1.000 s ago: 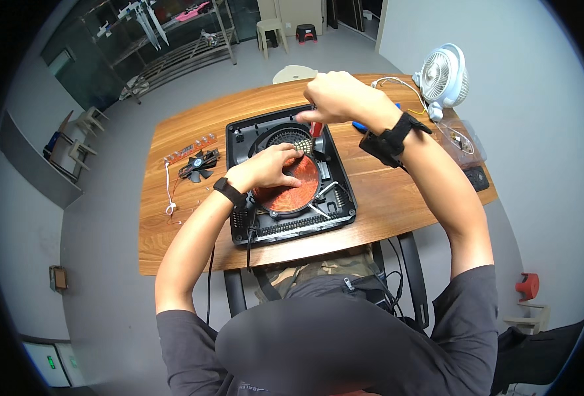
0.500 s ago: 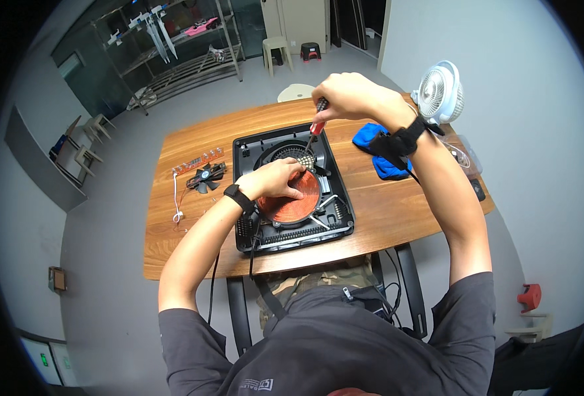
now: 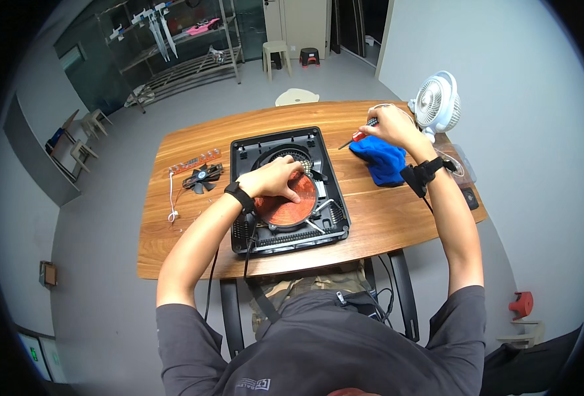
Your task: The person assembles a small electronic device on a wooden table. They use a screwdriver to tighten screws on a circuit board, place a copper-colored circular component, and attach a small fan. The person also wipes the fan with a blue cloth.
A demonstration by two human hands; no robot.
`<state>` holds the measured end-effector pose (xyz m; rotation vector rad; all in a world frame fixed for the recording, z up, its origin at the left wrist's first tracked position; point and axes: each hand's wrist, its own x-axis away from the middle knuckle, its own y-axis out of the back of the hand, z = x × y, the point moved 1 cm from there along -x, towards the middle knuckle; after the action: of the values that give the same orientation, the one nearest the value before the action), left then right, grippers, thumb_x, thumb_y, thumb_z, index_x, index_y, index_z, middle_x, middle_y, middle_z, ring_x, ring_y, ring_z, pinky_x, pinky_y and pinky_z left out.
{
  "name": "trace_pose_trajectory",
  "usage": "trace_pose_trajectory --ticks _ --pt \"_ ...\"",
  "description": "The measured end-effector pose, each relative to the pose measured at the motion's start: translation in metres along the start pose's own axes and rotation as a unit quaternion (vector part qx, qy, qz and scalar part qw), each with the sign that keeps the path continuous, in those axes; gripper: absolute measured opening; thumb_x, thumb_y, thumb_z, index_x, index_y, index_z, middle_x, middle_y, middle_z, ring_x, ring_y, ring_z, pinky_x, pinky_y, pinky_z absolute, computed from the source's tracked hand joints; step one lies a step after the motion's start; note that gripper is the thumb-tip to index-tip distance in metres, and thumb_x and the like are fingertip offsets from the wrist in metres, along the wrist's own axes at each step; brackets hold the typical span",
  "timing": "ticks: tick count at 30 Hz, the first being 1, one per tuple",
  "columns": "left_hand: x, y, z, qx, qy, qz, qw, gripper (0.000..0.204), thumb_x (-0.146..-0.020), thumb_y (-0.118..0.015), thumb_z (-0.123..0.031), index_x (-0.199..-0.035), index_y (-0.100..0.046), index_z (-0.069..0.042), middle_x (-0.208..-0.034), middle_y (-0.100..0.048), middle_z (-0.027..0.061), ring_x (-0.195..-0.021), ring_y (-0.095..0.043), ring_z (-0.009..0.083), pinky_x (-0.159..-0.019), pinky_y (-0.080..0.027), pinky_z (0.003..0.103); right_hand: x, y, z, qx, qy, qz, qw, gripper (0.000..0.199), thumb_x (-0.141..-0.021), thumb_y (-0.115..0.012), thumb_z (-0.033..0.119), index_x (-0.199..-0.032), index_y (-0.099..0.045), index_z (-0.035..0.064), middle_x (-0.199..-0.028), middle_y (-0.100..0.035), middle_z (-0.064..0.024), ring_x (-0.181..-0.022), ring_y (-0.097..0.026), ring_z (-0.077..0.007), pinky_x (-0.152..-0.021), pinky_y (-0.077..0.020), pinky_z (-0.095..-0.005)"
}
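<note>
1. Copper-coloured coil (image 3: 285,210) sits in black housing (image 3: 330,178) on the surface (image 3: 378,228); left hand (image 3: 273,179) spreads over it, thumb apart, likely for steadying.
2. Right hand (image 3: 386,125) grips red-handled screwdriver (image 3: 359,136) by blue cloth (image 3: 383,165), tip apart from housing, presumably for clearance.

A: What is bounding the grey floor (image 3: 107,297)?
B: Pale walls (image 3: 503,59) are bounding it.
A: What is standing beyond the table (image 3: 388,228)?
B: A metal rack (image 3: 230,46) and beige stool (image 3: 276,47) are standing there.

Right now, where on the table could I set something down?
Bare wood lies right of the black case, nearer you than the blue cloth. It's crowded around the small black fan at left and by the white fan at right.
</note>
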<state>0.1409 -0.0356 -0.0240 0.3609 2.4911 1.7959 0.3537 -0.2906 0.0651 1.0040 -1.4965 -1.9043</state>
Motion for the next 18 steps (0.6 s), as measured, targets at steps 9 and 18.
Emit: trace_pose_trajectory --ticks 9,18 --pt "0.037 0.027 0.017 -0.070 0.026 -0.048 0.996 0.063 -0.092 -0.075 -0.043 -0.140 -0.059 -0.005 -0.144 -0.056 0.0187 -0.127 -0.060 0.0390 -0.106 -0.052 0.046 0.011 -0.040 0.000 -0.037 0.000 -0.009 0.999 0.044 -0.087 -0.079 0.041 -0.096 -0.077 -0.0015 -0.085 -0.073 -0.0253 -0.086 -0.073 -0.0430 -0.079 -0.0586 -0.0496" --pt "0.140 0.054 0.113 -0.042 0.188 -0.143 0.971 0.041 -0.096 -0.070 -0.022 -0.129 -0.066 0.002 -0.127 -0.069 0.0222 -0.119 -0.065 0.0380 -0.104 -0.051 0.044 0.037 -0.050 0.016 -0.082 -0.015 -0.035 0.996 0.040 -0.088 -0.078 0.040 -0.091 -0.076 0.0000 -0.083 -0.073 -0.0232 -0.081 -0.073 -0.0395 -0.075 -0.0580 -0.0474"
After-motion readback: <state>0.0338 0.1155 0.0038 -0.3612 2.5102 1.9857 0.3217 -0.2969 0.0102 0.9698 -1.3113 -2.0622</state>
